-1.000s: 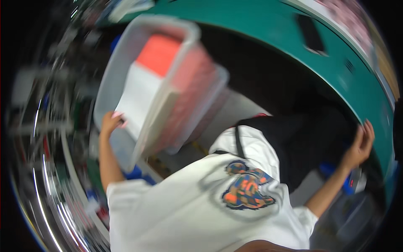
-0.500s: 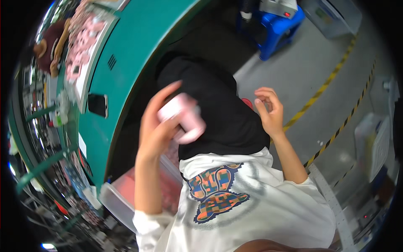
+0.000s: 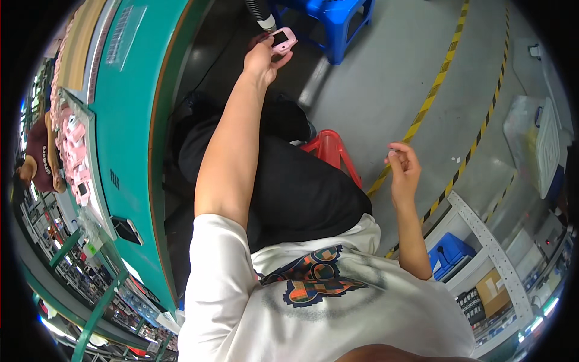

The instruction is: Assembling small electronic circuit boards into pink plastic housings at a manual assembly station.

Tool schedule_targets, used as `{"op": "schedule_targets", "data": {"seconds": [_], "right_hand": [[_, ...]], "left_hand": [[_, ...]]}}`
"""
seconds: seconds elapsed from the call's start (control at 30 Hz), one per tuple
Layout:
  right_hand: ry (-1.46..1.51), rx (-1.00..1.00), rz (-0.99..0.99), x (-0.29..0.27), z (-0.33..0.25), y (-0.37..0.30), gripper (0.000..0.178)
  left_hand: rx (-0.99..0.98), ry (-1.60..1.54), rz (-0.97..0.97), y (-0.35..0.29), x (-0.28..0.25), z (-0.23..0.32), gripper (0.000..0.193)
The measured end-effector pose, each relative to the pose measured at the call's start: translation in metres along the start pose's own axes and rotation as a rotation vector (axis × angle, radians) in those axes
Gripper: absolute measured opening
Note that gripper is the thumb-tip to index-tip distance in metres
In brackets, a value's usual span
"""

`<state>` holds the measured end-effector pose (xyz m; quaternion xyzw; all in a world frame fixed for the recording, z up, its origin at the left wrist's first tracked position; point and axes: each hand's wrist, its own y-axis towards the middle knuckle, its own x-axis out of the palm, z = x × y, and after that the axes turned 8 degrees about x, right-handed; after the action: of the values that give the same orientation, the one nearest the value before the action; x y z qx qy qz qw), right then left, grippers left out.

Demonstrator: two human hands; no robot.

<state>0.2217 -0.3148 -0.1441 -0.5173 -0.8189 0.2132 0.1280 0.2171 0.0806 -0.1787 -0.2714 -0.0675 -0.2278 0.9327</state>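
Note:
At the top, my left hand [image 3: 263, 60] stretches far out and is closed on a small pink camera-shaped device [image 3: 284, 41] with a dark screen. The device sits right by the pale tip of a black ribbed hose [image 3: 262, 13]; whether they touch, I cannot tell. Some of my left fingers are hidden behind it. My right hand [image 3: 405, 172] hangs in the air to the right of my lap, over the floor. Its fingers are loosely bent, a little apart from the thumb, with nothing visible in them.
A green table [image 3: 134, 145] runs along the left, bearing a phone [image 3: 128, 230] and a tray of pink devices [image 3: 73, 151]. Another person [image 3: 43, 151] is beyond. A blue stool [image 3: 338, 24] and a red stool [image 3: 330, 148] stand on the floor. White shelving [image 3: 482, 235] is lower right.
My left hand has carried the pink device from above my lap up and away to the hose tip. My view has turned, and my right hand stays raised at the right.

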Motion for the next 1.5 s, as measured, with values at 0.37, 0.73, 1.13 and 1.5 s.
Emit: {"op": "schedule_targets", "data": {"seconds": [0.37,0.73,1.13,1.5], "right_hand": [[-0.018,0.028,-0.093,0.025,0.007,0.013,0.018],[-0.093,-0.415,-0.275,0.045,-0.043,0.017,0.015],[-0.519,-1.461,-0.943,0.388,-0.151,-0.053,0.037],[-0.867,-1.567,-1.197,0.338,-0.153,-0.059,0.042]], "left_hand": [[0.184,-0.148,-0.011,-0.004,0.002,0.017,0.035],[0.174,-0.636,-0.012,-0.183,0.005,0.047,0.019],[0.296,-0.644,0.233,-0.396,-0.151,-0.013,0.031],[0.415,-0.723,-0.023,-0.378,-0.196,-0.001,0.031]]}}
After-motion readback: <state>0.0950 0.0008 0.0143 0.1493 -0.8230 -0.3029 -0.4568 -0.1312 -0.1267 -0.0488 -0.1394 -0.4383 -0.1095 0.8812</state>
